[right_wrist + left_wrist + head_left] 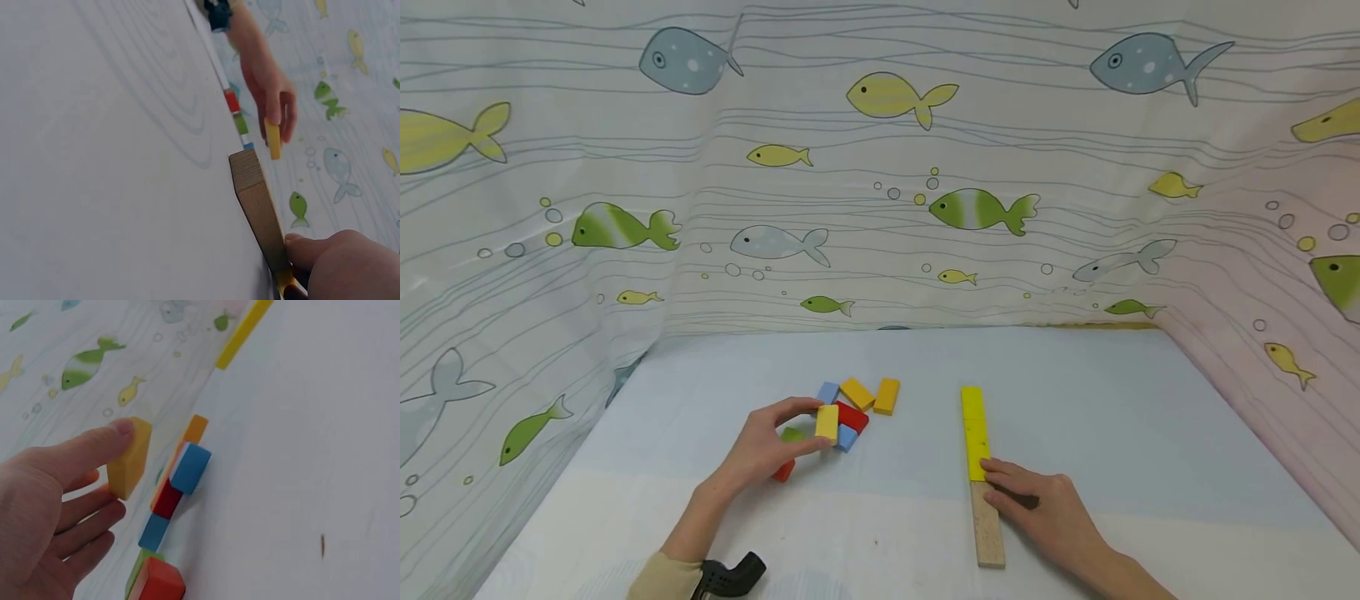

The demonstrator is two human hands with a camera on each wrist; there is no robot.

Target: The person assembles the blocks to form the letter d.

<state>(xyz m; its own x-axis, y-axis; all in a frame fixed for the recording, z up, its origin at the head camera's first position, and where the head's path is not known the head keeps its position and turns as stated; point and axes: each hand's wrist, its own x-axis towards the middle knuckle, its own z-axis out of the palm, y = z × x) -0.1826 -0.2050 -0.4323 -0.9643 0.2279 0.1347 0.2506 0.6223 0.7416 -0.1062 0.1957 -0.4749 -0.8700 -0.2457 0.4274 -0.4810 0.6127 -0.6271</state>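
Your left hand (763, 446) pinches the pale yellow block (827, 425), left of the block row (976, 450) running away from you; right hand (1047, 507) touches that row, fingers apart.

The handheld block (827, 423) is yellow; the wooden block (988, 527), tan. The white backdrop (820, 50) bears green, yellow and blue fish (973, 208).

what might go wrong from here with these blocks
The left hand pinches the yellow block above the loose pile, so a slip could drop it onto the red block or its neighbours.

The right hand touches the row where the bright yellow strip meets the wooden block; a sideways nudge might break their alignment.
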